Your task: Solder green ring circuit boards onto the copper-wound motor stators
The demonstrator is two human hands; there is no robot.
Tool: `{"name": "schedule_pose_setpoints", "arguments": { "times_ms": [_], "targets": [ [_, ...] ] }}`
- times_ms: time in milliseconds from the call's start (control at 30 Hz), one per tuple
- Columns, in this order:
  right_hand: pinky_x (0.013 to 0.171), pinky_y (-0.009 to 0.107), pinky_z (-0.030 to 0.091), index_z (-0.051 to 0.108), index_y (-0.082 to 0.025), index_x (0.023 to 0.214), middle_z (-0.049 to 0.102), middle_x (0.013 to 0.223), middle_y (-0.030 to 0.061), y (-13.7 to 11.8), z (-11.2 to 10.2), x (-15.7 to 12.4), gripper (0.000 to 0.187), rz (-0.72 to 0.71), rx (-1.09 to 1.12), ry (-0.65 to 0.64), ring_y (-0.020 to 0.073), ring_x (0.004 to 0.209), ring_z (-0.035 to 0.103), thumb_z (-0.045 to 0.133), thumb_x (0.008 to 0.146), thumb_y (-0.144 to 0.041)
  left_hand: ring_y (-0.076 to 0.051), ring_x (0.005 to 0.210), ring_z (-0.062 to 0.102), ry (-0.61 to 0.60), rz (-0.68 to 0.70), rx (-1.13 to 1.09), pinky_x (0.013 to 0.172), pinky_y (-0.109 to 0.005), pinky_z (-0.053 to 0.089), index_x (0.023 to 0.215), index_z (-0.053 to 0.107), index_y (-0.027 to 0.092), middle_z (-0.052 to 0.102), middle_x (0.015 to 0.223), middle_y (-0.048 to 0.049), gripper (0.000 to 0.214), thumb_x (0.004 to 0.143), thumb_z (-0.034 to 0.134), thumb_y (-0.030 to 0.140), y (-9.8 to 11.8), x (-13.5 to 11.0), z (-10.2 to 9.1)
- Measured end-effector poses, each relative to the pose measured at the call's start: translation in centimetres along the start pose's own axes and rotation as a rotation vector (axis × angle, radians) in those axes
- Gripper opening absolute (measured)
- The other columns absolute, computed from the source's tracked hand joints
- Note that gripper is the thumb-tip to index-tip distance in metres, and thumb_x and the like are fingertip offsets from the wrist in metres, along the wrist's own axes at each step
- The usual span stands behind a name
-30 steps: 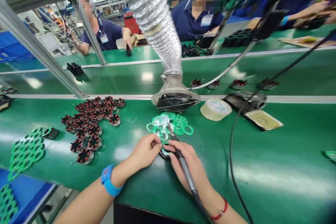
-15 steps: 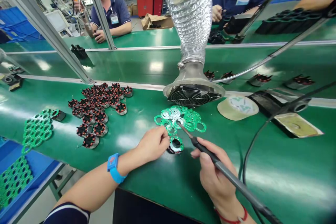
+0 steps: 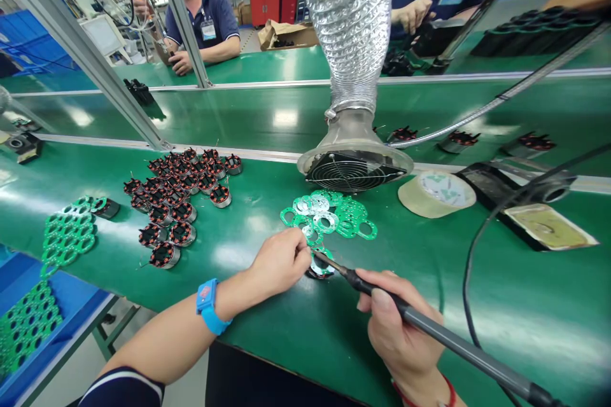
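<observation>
My right hand (image 3: 403, 343) grips a soldering iron (image 3: 458, 346) like a pen, its tip pointing left at a ring-shaped circuit board (image 3: 327, 267). That board lies on top of a motor stator standing on the green bench. Beside it, my left hand (image 3: 281, 261) is closed, thumb and finger pinched at the board's left edge. Whatever is between those fingers is hidden. Just beyond the hands lies a loose pile of green and white ring boards (image 3: 351, 213). Several wound motor stators (image 3: 165, 255) stand grouped to the left of my left hand.
A fume extractor hood (image 3: 356, 165) hangs over the boards. At right are a solder roll-like tub (image 3: 436, 197) and an iron stand with a yellow sponge (image 3: 551, 227). Panels of joined ring boards (image 3: 71, 232) lie far left. Stators sit behind the rail; co-workers sit opposite.
My right hand has shifted slightly right and down, bringing the iron's tip from the pile of ring boards to the board on the stator. My left hand has hardly moved.
</observation>
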State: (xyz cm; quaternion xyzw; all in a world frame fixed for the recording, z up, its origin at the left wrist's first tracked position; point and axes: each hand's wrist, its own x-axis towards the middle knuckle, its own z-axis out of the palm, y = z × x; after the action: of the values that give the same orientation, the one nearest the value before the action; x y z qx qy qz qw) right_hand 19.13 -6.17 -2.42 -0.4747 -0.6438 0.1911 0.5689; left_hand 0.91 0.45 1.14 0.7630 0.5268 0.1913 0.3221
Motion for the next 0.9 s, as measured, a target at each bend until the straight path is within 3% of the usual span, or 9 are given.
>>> {"name": "schedule_pose_setpoints", "arguments": {
  "times_ms": [167,300,367,433,533,633,733,900],
  "targets": [
    [0.055,0.03,0.044,0.064,-0.021,0.101,0.058,0.057,-0.0031,-0.2,0.0,-0.1,0.017,-0.011,0.006,0.0,0.0131,0.051,0.055,0.052,0.089,-0.023,-0.013,0.063,0.044,0.004,0.0,0.016,0.06,-0.025,0.031,0.068,0.037,0.02,0.046,0.066,0.0027,0.014,0.079,0.043,0.014,0.1,0.0,0.1],
    [0.066,0.032,0.053,0.057,-0.022,0.116,0.07,0.078,0.0017,-0.7,0.7,0.6,0.027,0.098,-0.059,0.097,0.0162,0.067,0.066,0.051,0.09,-0.024,-0.013,0.063,0.043,0.012,0.006,0.018,0.059,-0.026,0.03,0.068,0.038,0.02,0.047,0.066,0.0024,0.014,0.077,0.044,0.013,0.1,0.1,0.3],
    [0.076,0.035,0.054,0.051,-0.023,0.122,0.072,0.092,0.0046,-0.7,1.2,1.1,0.031,0.187,-0.173,0.054,0.0189,0.082,0.069,0.048,0.092,-0.027,-0.013,0.062,0.042,0.013,-0.005,0.009,0.058,-0.025,0.03,0.067,0.038,0.02,0.047,0.065,0.0026,0.014,0.076,0.045,0.012,0.0,0.2,0.4],
    [0.083,0.039,0.053,0.05,-0.024,0.122,0.071,0.103,0.0064,-0.5,1.5,1.5,0.032,0.232,-0.276,-0.08,0.0217,0.096,0.068,0.048,0.091,-0.034,-0.013,0.061,0.043,0.003,-0.028,-0.033,0.058,-0.025,0.032,0.067,0.04,0.02,0.047,0.064,0.0028,0.013,0.077,0.045,0.012,-0.2,0.2,0.4],
    [0.087,0.041,0.052,0.049,-0.025,0.121,0.067,0.113,0.0074,0.2,1.9,1.4,0.036,0.237,-0.312,-0.24,0.0232,0.103,0.065,0.051,0.088,-0.041,-0.014,0.071,0.052,-0.035,-0.04,-0.167,0.064,-0.025,0.041,0.083,0.049,0.019,0.055,0.077,0.0002,0.008,0.079,0.045,0.013,-0.6,0.1,0.1],
    [0.085,0.041,0.053,0.046,-0.024,0.124,0.068,0.11,0.008,0.6,2.1,0.9,0.041,0.229,-0.338,-0.226,0.023,0.1,0.065,0.051,0.088,-0.042,-0.021,0.105,0.052,-0.134,0.116,-0.18,0.088,-0.034,0.044,0.114,0.045,0.016,0.055,0.113,-0.0099,0.039,0.078,0.057,0.017,-0.7,-0.3,-0.3],
    [0.078,0.038,0.054,0.045,-0.021,0.125,0.069,0.104,0.0084,0.4,2.1,0.7,0.041,0.147,-0.418,-0.168,0.0226,0.093,0.067,0.049,0.09,-0.042,-0.03,0.118,0.045,-0.214,0.201,-0.032,0.1,-0.046,0.038,0.125,0.037,0.014,0.048,0.126,-0.0165,0.062,0.073,0.07,0.024,-0.3,-0.7,0.0],
    [0.073,0.036,0.05,0.054,-0.015,0.12,0.071,0.085,0.0088,-0.6,1.9,0.8,0.03,-0.195,-0.698,-0.129,0.0209,0.075,0.067,0.044,0.094,-0.028,-0.029,0.113,0.049,-0.118,0.141,0.04,0.096,-0.047,0.04,0.124,0.037,0.018,0.052,0.12,-0.0137,0.056,0.077,0.068,0.024,0.1,-1.0,1.8]
  ]
}}
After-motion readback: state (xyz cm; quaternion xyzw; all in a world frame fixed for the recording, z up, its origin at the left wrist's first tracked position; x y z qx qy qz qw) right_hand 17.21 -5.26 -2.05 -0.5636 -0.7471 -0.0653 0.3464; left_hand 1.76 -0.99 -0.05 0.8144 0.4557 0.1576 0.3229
